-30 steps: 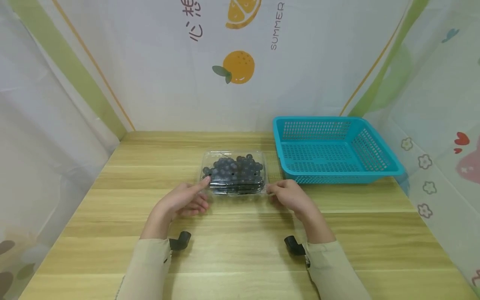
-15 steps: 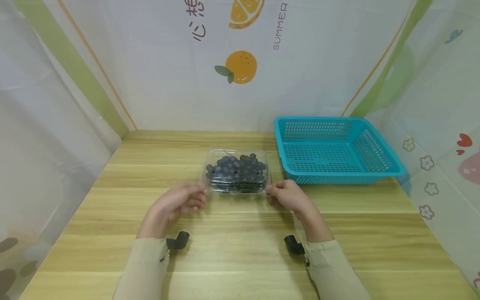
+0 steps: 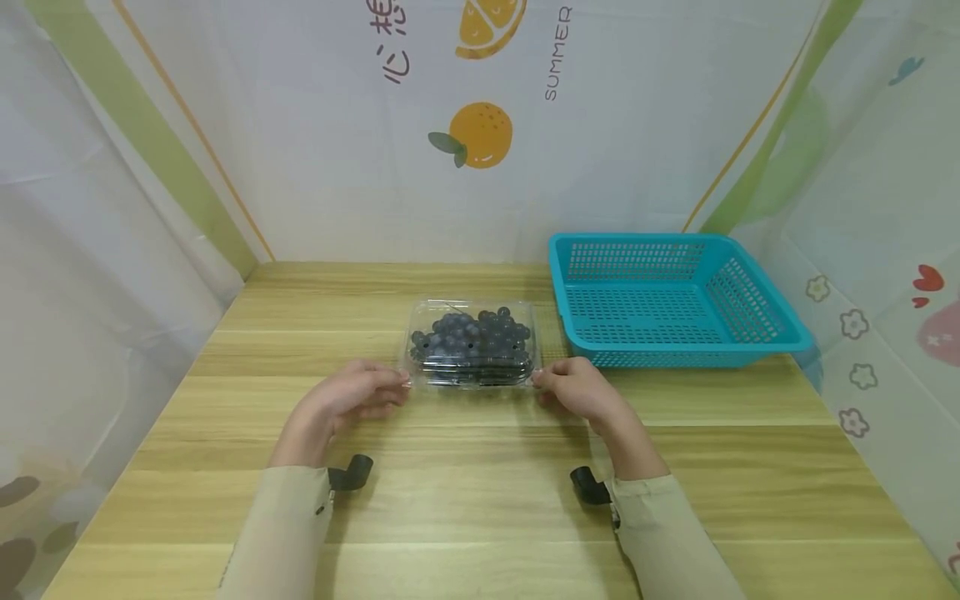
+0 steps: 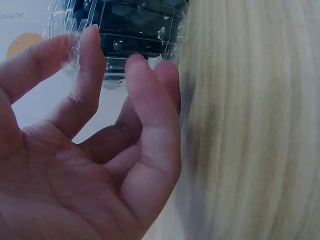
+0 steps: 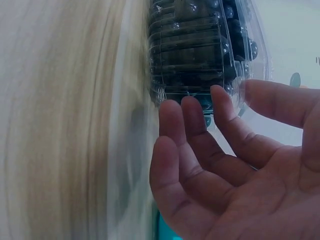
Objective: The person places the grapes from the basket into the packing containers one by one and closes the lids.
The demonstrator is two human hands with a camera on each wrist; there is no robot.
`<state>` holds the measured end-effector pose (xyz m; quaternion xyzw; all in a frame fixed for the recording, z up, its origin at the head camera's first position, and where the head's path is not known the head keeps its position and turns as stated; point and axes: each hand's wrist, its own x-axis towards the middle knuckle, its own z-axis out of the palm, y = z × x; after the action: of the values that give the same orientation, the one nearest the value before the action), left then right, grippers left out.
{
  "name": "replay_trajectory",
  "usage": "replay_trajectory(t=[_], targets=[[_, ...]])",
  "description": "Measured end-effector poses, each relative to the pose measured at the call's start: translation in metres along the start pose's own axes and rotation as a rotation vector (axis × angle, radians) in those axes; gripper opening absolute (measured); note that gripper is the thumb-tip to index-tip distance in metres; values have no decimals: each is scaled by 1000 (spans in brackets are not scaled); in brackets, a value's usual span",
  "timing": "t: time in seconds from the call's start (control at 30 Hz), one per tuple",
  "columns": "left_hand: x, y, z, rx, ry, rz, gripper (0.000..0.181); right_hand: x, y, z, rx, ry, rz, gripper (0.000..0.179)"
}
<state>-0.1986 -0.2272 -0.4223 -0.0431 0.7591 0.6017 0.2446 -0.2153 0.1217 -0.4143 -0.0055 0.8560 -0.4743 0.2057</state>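
A clear plastic clamshell box (image 3: 472,377) of dark grapes (image 3: 457,333) is in the middle of the head view. My left hand (image 3: 358,392) pinches the rim at its near left corner between thumb and index finger; the left wrist view shows the other fingers (image 4: 152,115) loosely bent below. At the near right corner, my right hand (image 3: 576,387) pinches the rim the same way, its remaining fingers (image 5: 172,125) bent beside the box in the right wrist view. The box looks closed. Whether its base rests fully on the table is hard to tell.
A turquoise perforated basket (image 3: 678,346) stands at the back right, close beside my right hand. The wooden table (image 3: 465,500) reaches back to a white printed cloth (image 3: 337,192), with cloth on both sides too.
My left thumb has come off the top of the box, and the left hand now pinches its corner rim. The right hand has kept its pinch, nearly still.
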Motion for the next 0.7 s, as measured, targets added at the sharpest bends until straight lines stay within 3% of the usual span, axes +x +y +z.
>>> replay_trajectory(t=[0.5, 0.7], targets=[[0, 5, 1, 64, -8, 44, 41, -1, -2, 0, 14, 0, -9, 33], [1, 4, 2, 28, -7, 36, 33, -1, -1, 2, 29, -9, 2, 32]])
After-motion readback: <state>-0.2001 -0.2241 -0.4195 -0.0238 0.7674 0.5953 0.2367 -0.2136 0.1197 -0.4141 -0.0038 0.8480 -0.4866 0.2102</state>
